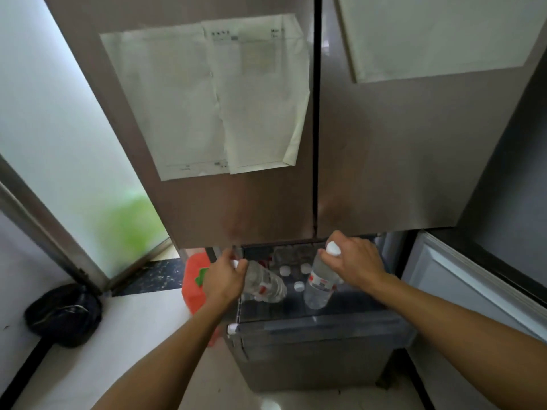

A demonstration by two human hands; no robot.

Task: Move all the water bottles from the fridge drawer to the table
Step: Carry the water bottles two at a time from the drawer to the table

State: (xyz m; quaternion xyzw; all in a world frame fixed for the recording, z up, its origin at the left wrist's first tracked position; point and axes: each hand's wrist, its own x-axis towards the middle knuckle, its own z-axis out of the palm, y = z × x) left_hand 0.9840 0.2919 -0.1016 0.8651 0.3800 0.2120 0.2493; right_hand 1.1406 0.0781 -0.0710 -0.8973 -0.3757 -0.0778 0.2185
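Observation:
The fridge drawer (313,329) is pulled out below the two closed brown fridge doors. My left hand (225,279) grips the neck of a clear water bottle (266,284) with a red label, tilted over the drawer's left side. My right hand (355,261) holds a second clear bottle (318,287) by its white cap, hanging upright above the drawer. Several more white-capped bottles (285,270) stand inside the drawer between my hands. The table is out of view.
Paper sheets (213,99) are stuck on the left fridge door. An orange-red container (192,279) stands on the floor left of the drawer. A black bag (63,316) lies by the frosted glass door (59,143). A grey cabinet (473,291) is at right.

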